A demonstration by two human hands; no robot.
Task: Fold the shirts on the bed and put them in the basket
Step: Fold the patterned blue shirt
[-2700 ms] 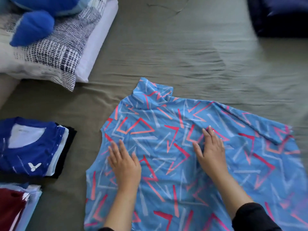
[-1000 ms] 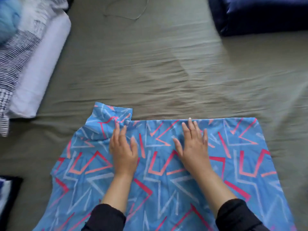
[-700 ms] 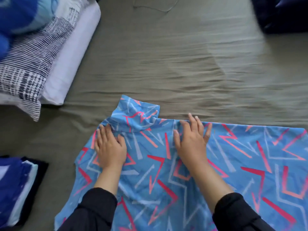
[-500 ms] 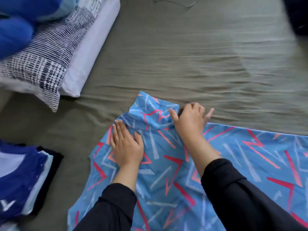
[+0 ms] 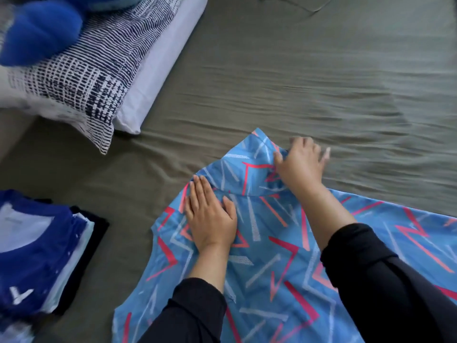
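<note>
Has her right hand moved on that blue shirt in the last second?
Yes. The right hand left the flat shirt body and went to the sleeve, toward the pillow, and now grips it.

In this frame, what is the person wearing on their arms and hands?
Both arms wear black long sleeves, pushed up so the forearms are bare. The left hand and right hand are bare: no gloves, and no rings or watch that I can see.

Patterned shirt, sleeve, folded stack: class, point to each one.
patterned shirt (image 5: 267, 276), head view, on its flat body.
sleeve (image 5: 247, 167), head view, on its bunched cloth.
folded stack (image 5: 37, 256), head view, on the top blue shirt.
</note>
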